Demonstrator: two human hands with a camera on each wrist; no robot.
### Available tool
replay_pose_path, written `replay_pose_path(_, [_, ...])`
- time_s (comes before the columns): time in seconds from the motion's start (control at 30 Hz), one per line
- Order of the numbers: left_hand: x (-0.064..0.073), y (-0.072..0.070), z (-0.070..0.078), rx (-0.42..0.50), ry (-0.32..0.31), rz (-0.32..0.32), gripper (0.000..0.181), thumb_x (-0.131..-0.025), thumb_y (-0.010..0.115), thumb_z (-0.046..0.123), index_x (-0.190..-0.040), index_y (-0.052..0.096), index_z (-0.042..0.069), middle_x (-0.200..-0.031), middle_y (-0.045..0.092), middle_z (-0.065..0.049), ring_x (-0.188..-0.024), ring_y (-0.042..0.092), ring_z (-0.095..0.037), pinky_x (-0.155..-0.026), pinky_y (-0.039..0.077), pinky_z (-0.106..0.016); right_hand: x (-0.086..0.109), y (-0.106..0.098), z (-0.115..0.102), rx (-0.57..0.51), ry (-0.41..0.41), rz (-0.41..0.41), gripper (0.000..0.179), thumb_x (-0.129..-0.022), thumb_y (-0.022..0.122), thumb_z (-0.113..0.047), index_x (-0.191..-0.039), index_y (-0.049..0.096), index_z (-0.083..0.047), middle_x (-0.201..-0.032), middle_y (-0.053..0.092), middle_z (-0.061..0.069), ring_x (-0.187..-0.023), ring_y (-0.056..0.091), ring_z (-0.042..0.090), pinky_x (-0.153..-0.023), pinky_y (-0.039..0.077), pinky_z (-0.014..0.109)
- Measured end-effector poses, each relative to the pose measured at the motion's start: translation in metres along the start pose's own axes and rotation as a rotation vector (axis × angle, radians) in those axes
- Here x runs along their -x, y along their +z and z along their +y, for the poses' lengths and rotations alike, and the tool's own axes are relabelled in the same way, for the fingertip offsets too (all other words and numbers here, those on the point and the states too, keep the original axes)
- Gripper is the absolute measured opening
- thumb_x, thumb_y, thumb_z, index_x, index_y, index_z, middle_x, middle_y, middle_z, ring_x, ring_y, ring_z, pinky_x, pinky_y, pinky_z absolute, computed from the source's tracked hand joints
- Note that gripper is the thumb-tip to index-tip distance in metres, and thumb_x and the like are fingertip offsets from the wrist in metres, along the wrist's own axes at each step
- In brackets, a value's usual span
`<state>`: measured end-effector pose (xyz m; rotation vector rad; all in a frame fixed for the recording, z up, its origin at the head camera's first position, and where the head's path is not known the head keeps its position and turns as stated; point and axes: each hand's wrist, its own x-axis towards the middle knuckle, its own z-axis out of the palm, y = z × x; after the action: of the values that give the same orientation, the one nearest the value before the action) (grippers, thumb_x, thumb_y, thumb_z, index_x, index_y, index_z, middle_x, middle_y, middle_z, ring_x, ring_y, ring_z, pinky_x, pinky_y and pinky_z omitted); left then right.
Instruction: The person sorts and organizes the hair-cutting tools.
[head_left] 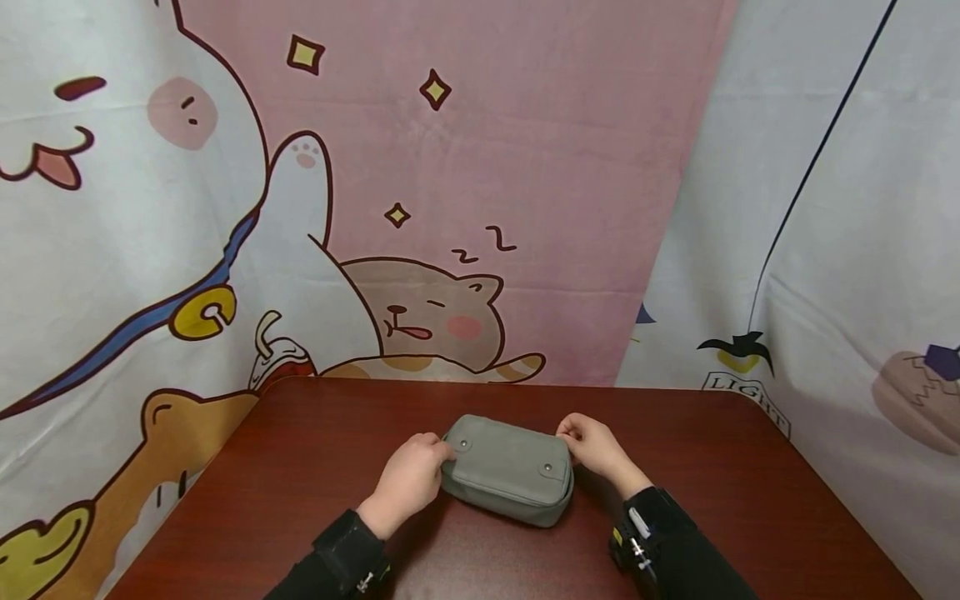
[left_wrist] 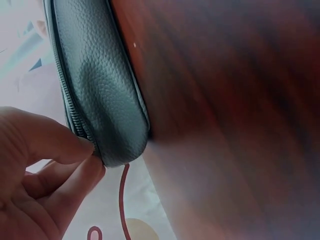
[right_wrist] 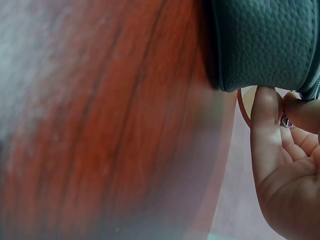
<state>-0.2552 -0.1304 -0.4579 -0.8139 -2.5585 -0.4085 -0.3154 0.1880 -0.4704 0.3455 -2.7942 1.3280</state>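
Note:
A grey-green zippered pouch (head_left: pixel 510 471) with a pebbled, leather-like surface and two snap studs on top lies on the table. My left hand (head_left: pixel 408 481) pinches its left end. In the left wrist view, thumb and forefinger grip the edge beside the zipper (left_wrist: pixel 75 117), whose teeth run along the pouch's side. At the far right corner is my right hand (head_left: pixel 596 446), its thumb and fingers pinching a small metal zipper pull (right_wrist: pixel 286 121) close to the zipper's end. Most of that pull is hidden by the fingers.
The pouch sits on a reddish-brown wooden table (head_left: pixel 337 425) with rounded far corners. Behind the table hangs a cloth backdrop (head_left: pixel 540 183) printed with cartoon animals. A dark strap or device (head_left: pixel 637 537) is worn on the right wrist.

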Motion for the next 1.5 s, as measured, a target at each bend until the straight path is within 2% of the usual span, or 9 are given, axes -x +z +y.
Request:
replay_pose_path(0.4, [0.008, -0.012, 0.013, -0.02, -0.007, -0.037, 0.024, -0.074, 0.073, -0.009, -0.091, 0.072, 0.007, -0.08, 0.059, -0.004, -0.075, 0.06, -0.021, -0.064, 0.051, -0.029, -0.006, 0.001, -0.002, 0.067, -0.048, 0.007, 0.011, -0.094, 0.066, -0.004, -0.086, 0.062, -0.011, -0.072, 0.055, -0.001, -0.06, 0.052, 0.014, -0.055, 0.045, 0.03])
replay_pose_path(0.67, [-0.008, -0.039, 0.01, 0.052, -0.044, -0.247, 0.027, -0.076, 0.073, 0.0, -0.101, 0.071, 0.009, -0.092, 0.059, -0.003, -0.077, 0.057, -0.016, -0.055, 0.044, -0.027, -0.006, 0.002, -0.001, 0.065, -0.028, 0.008, 0.009, -0.095, 0.066, -0.007, -0.087, 0.063, -0.01, -0.072, 0.055, 0.0, -0.061, 0.052, 0.015, -0.056, 0.044, 0.03])
replay_pose_path(0.77, [-0.016, -0.043, 0.011, 0.072, -0.041, -0.28, 0.035, -0.076, 0.079, 0.012, -0.108, 0.067, 0.006, -0.099, 0.058, -0.006, -0.081, 0.053, -0.018, -0.056, 0.044, -0.03, -0.006, 0.002, -0.002, 0.067, -0.029, 0.006, 0.008, -0.095, 0.066, -0.008, -0.087, 0.063, -0.01, -0.072, 0.055, 0.0, -0.061, 0.052, 0.015, -0.057, 0.045, 0.03])
replay_pose_path(0.83, [-0.022, -0.041, 0.011, 0.066, -0.025, -0.289, 0.053, -0.074, 0.085, 0.025, -0.118, 0.064, 0.005, -0.11, 0.057, -0.01, -0.091, 0.055, -0.021, -0.062, 0.048, -0.033, -0.006, 0.002, -0.001, 0.069, -0.028, 0.008, 0.008, -0.095, 0.066, -0.008, -0.088, 0.063, -0.01, -0.073, 0.056, 0.0, -0.062, 0.052, 0.015, -0.057, 0.045, 0.031])
replay_pose_path(0.93, [-0.03, -0.035, 0.012, 0.069, 0.004, -0.324, 0.085, -0.068, 0.089, 0.043, -0.136, 0.054, 0.004, -0.133, 0.052, -0.016, -0.115, 0.052, -0.03, -0.082, 0.052, -0.041, -0.007, 0.002, -0.001, 0.067, -0.023, 0.007, 0.007, -0.094, 0.066, -0.007, -0.088, 0.064, -0.011, -0.074, 0.056, 0.0, -0.062, 0.052, 0.015, -0.058, 0.045, 0.031])
replay_pose_path(1.03, [-0.039, -0.027, 0.013, 0.072, 0.018, -0.378, 0.112, -0.062, 0.09, 0.054, -0.149, 0.04, 0.006, -0.152, 0.036, -0.017, -0.137, 0.036, -0.036, -0.102, 0.041, -0.05, -0.007, 0.002, -0.001, 0.066, -0.019, 0.002, 0.007, -0.094, 0.066, -0.007, -0.089, 0.065, -0.011, -0.074, 0.056, -0.001, -0.063, 0.052, 0.015, -0.058, 0.045, 0.032])
replay_pose_path(1.1, [-0.044, -0.022, 0.013, 0.073, 0.016, -0.413, 0.122, -0.058, 0.091, 0.057, -0.154, 0.033, 0.009, -0.158, 0.028, -0.017, -0.143, 0.027, -0.037, -0.108, 0.033, -0.053, -0.008, 0.002, 0.0, 0.065, -0.022, -0.002, 0.008, -0.094, 0.066, -0.007, -0.088, 0.066, -0.012, -0.075, 0.057, -0.001, -0.064, 0.053, 0.015, -0.059, 0.046, 0.032])
replay_pose_path(1.27, [-0.054, -0.011, 0.012, 0.054, 0.002, -0.477, 0.13, -0.054, 0.092, 0.059, -0.157, 0.027, 0.013, -0.161, 0.021, -0.013, -0.147, 0.018, -0.036, -0.113, 0.023, -0.057, -0.008, 0.003, 0.001, 0.065, -0.034, -0.002, 0.01, -0.094, 0.066, -0.005, -0.087, 0.067, -0.013, -0.082, 0.061, -0.001, -0.068, 0.054, 0.015, -0.06, 0.047, 0.032])
replay_pose_path(1.5, [-0.062, -0.003, 0.008, 0.045, -0.005, -0.551, 0.131, -0.052, 0.091, 0.062, -0.157, 0.028, 0.018, -0.161, 0.023, -0.011, -0.147, 0.018, -0.036, -0.112, 0.021, -0.06, -0.007, 0.003, 0.001, 0.067, -0.049, 0.006, 0.012, -0.093, 0.066, -0.004, -0.085, 0.067, -0.013, -0.084, 0.063, -0.001, -0.065, 0.054, 0.015, -0.058, 0.046, 0.031])
